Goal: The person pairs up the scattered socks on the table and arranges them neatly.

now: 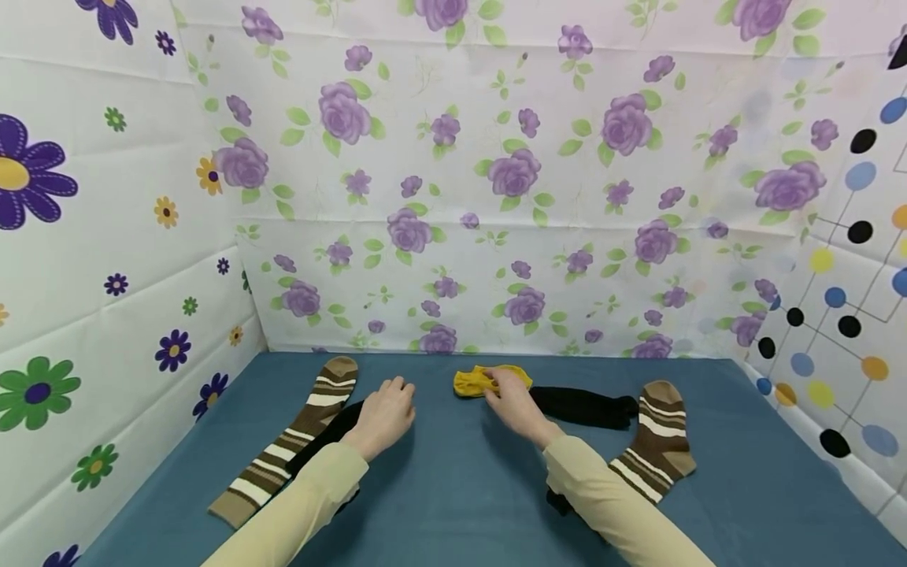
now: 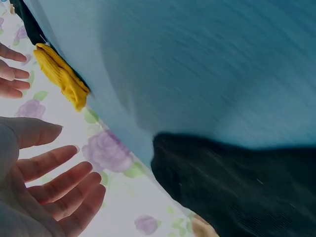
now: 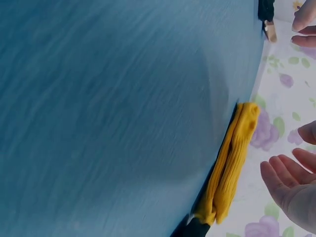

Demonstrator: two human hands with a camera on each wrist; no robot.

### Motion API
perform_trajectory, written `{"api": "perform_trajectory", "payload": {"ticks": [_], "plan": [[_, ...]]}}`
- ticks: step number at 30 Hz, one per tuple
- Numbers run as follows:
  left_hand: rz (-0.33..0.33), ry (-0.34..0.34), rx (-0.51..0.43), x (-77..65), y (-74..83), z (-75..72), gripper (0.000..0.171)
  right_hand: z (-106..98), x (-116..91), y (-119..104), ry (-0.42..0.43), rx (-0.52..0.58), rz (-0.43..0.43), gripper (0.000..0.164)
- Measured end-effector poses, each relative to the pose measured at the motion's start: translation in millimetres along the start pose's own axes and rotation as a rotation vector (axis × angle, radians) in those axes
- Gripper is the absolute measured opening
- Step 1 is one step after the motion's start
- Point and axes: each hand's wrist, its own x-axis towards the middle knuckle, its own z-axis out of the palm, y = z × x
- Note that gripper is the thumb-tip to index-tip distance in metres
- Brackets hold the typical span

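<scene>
My left hand [image 1: 383,417] hovers with relaxed fingers beside a black sock [image 1: 326,435] that lies partly behind it. In the left wrist view that hand holds nothing. A folded yellow sock [image 1: 471,383] lies near the table's far edge, beneath my right hand [image 1: 515,403]. The right wrist view shows the right hand's loosely bent fingers apart from the yellow sock [image 3: 232,163]. Another black sock [image 1: 584,405] stretches rightward from the yellow one. Brown-and-white striped socks lie at the sides, one long at left [image 1: 283,449], one bent at right [image 1: 662,429].
Dark fabric pieces peek out below the left forearm and beside the right sleeve [image 1: 558,502], mostly hidden. A blue cloth [image 1: 453,488] covers the table. Flower-patterned sheets [image 1: 453,276] stand behind and at left; a dotted sheet [image 1: 843,331] hangs at right.
</scene>
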Motion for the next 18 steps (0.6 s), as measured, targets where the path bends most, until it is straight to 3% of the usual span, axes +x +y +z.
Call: {"api": "perform_trajectory", "payload": {"ticks": [11,18], "plan": [[-0.042,0.051,0.014,-23.3,-29.5,-7.3,0.010,15,5,-17,-0.089,0.030,-0.004,0.035],[-0.094,0.027,0.015,-41.6,-45.1,-12.1,0.014,26,11,-34,-0.174,-0.017,-0.008,0.036]]}}
